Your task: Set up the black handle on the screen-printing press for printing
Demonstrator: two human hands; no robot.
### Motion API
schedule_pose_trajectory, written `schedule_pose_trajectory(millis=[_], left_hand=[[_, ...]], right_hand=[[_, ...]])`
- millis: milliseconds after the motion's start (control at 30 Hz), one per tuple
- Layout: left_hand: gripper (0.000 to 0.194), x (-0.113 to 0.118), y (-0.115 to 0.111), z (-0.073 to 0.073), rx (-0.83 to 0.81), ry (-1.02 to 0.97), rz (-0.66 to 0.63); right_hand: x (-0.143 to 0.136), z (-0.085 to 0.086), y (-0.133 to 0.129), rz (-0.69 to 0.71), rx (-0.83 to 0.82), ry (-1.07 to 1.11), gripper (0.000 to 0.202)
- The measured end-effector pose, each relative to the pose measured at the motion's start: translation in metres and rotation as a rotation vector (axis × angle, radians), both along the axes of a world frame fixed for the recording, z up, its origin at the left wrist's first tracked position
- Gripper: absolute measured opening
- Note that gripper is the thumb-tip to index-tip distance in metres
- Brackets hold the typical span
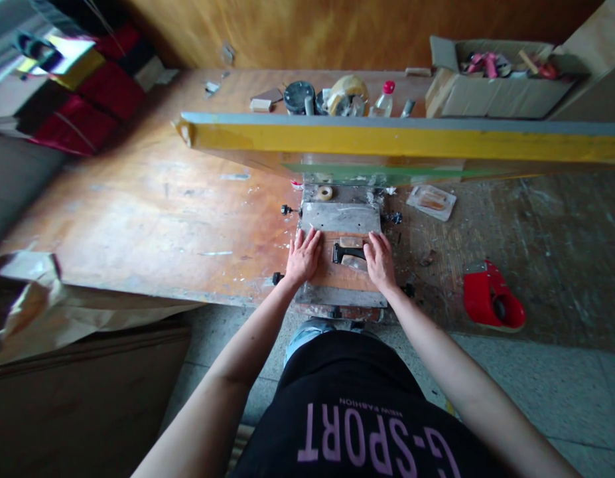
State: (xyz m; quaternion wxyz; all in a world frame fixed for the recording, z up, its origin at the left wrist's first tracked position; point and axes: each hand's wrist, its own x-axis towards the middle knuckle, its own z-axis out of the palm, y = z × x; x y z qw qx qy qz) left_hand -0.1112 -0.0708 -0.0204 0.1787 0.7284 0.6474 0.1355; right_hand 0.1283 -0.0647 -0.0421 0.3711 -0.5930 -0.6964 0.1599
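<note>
My left hand (304, 257) lies flat with fingers stretched out on the left edge of a brown sheet (323, 275). The sheet rests on a flat grey metal plate (341, 216) on the bench. My right hand (380, 261) rests on the sheet's right edge, its fingers loosely extended. Beside its thumb is the end of a black T-shaped form (347, 253), over a pale patch on the sheet. Whether that form is a loose tool or a printed picture, I cannot tell. Black knobs (286, 210) stick out at the plate's sides.
A long yellow-edged screen frame (387, 138) is raised behind the plate. A tape roll (326, 193) lies under it. To the right are a red tape dispenser (491, 297) and a clear packet (431, 201). A cardboard box (496, 93), bottle (384, 99) and red stacks (71, 123) stand farther back.
</note>
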Motion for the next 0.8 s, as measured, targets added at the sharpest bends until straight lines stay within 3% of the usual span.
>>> schedule_pose_trajectory(millis=[367, 800], left_hand=[[0.053, 0.002, -0.009, -0.001, 0.085, 0.043, -0.001], [0.056, 0.001, -0.069, -0.006, 0.084, 0.107, -0.019]], right_hand=[[-0.001, 0.001, -0.003, -0.019, -0.016, 0.024, 0.055], [-0.002, 0.0, -0.003, -0.036, -0.026, 0.013, 0.058]])
